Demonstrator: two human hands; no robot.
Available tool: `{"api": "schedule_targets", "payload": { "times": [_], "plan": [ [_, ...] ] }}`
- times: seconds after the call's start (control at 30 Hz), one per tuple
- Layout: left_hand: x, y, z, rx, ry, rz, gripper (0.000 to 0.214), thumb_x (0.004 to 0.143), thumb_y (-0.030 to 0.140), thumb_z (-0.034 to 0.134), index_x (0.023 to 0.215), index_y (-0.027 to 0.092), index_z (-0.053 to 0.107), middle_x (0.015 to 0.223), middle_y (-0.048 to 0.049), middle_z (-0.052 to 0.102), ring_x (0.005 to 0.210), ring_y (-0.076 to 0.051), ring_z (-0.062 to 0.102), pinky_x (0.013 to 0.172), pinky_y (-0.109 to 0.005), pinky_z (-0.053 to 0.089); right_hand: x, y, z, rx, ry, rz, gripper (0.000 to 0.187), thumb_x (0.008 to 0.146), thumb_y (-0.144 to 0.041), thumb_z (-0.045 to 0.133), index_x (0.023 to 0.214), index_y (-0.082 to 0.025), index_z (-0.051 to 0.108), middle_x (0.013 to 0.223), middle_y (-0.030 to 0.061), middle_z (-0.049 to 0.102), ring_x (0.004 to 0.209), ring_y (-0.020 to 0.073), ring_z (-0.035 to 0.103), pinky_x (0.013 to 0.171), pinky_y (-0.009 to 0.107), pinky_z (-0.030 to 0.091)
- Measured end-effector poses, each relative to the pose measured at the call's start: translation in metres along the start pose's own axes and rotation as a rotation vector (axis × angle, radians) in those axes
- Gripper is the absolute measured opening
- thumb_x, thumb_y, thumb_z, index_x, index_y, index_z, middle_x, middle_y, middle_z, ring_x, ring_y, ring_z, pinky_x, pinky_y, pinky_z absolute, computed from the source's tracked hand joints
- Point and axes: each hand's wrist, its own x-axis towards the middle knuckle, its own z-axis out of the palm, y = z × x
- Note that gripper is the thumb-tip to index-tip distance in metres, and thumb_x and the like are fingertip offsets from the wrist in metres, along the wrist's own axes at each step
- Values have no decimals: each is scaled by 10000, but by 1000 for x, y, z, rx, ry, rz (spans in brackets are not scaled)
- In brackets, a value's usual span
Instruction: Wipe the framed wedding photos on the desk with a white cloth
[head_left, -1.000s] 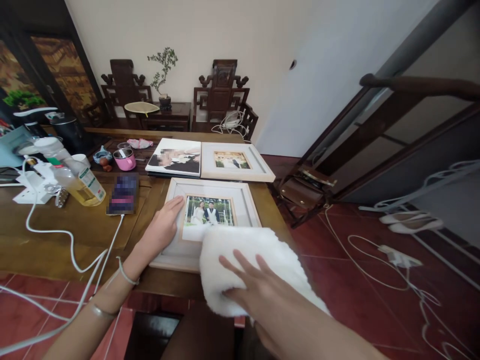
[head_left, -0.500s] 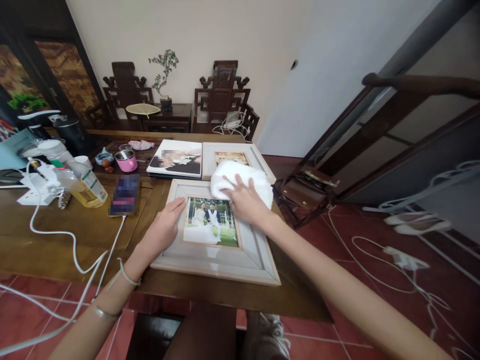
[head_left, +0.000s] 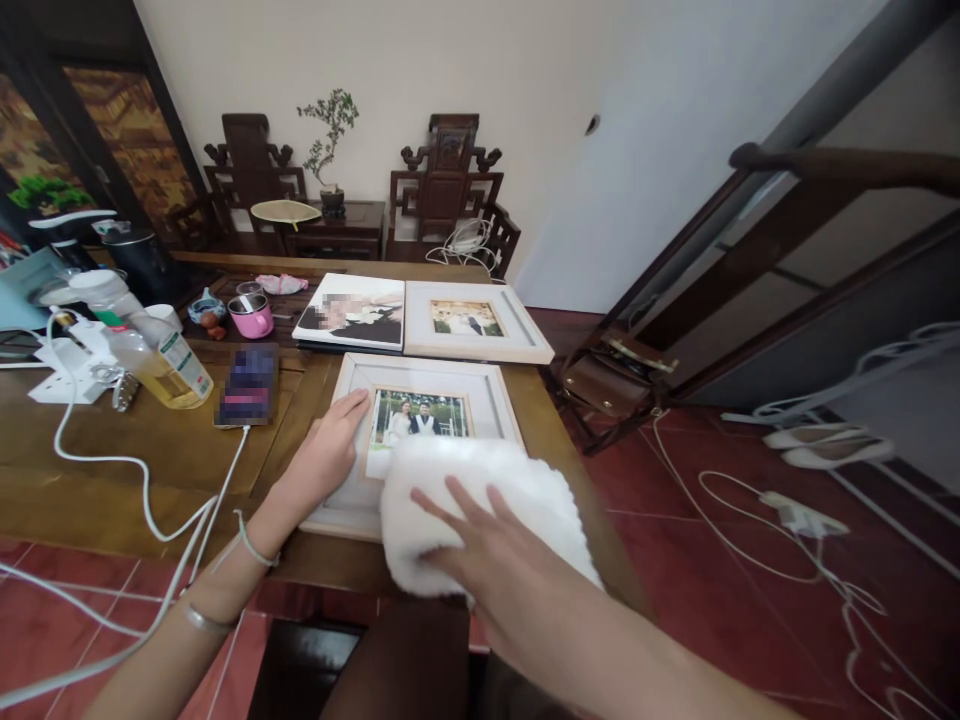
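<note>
A picture frame (head_left: 349,508) with a pale wide border lies flat on the wooden table, a wedding photo (head_left: 420,415) inside it. My left hand (head_left: 330,440) rests on the frame's left side, fingers stretched out flat along the border. In my right hand (head_left: 487,530) is a fluffy white cloth (head_left: 532,490), the fingers spread over its top. The cloth covers the frame's lower right part and the bottom of the photo, and reaches past the frame's near edge.
Behind lie a second picture frame (head_left: 517,325) and a white photo album (head_left: 352,310). On the left are a phone (head_left: 247,385) on a cable, a bottle of yellow liquid (head_left: 176,365), a pink mug (head_left: 251,315) and a power strip (head_left: 67,370). A chair holding a brown bag (head_left: 611,385) stands right.
My right hand has pulled the white cloth from the frame's far right corner toward me, down to its near right part. The second frame behind is uncovered now. My left hand stays put.
</note>
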Motion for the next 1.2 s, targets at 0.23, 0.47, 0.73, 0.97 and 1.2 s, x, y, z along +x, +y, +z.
{"api": "schedule_targets", "payload": {
  "times": [0.23,0.47,0.73,0.97,1.2],
  "plan": [
    [0,3,-4,29,-26,16,690,769,-61,337,1409,156,478,1478,-132,479,1401,-230,413,1177,-459,348,86,79,1,-276,366,136,613,745,34,483,1322,-128,613,1576,163,316,1435,462,230,1108,723,215],
    [0,2,-4,1,-45,-11,709,746,-72,335,1411,128,478,1492,-153,460,1414,-243,395,1177,-474,346,107,91,-14,-359,269,182,640,752,48,470,1351,-139,592,1607,122,259,1426,524,167,1070,756,239],
    [-1,2,-2,13,-31,-18,691,761,-59,336,1411,130,472,1490,-153,465,1414,-232,396,1181,-477,336,19,-8,6,-66,-48,47,512,754,-98,624,1247,-226,674,1594,112,285,1419,518,201,1069,753,270],
    [-1,3,-3,10,-31,1,674,775,-40,344,1412,138,470,1489,-144,468,1416,-228,391,1181,-469,339,30,2,15,17,53,-27,552,760,-36,534,1259,-238,656,1610,49,257,1460,440,152,1114,723,216],
    [-1,2,-3,-15,-48,-4,673,771,-45,331,1402,129,487,1497,-146,457,1414,-240,394,1178,-477,341,103,80,-4,-290,354,181,608,763,16,488,1331,-166,607,1600,97,291,1448,437,216,1124,686,217]
  ]
}}
